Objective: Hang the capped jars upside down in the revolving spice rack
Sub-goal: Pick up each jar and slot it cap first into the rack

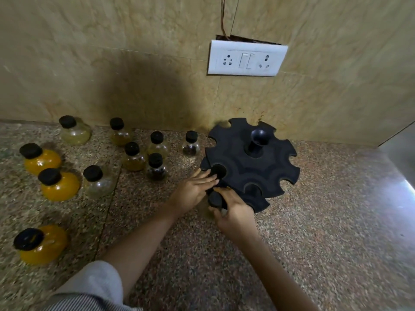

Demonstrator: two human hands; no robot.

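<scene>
The black revolving spice rack (pixel 265 167) stands on the counter by the wall, with a notched top disc and a centre handle (pixel 258 140). A round black cap (pixel 219 171) sits in the notch nearest my hands. My left hand (pixel 194 190) lies on the rack's near-left rim, fingers stretched beside that cap. My right hand (pixel 234 211) grips a small jar with a black cap (pixel 214 199) just under the rim; its body is hidden by my fingers. Several capped jars stand upright to the left, some filled with yellow powder (pixel 59 187), some with dark spice (pixel 156 170).
The speckled stone counter (pixel 325 221) runs to a tiled wall with a white socket plate (pixel 246 58). A steel surface (pixel 402 158) sits at the far right. The loose jars spread from the left edge to near the rack.
</scene>
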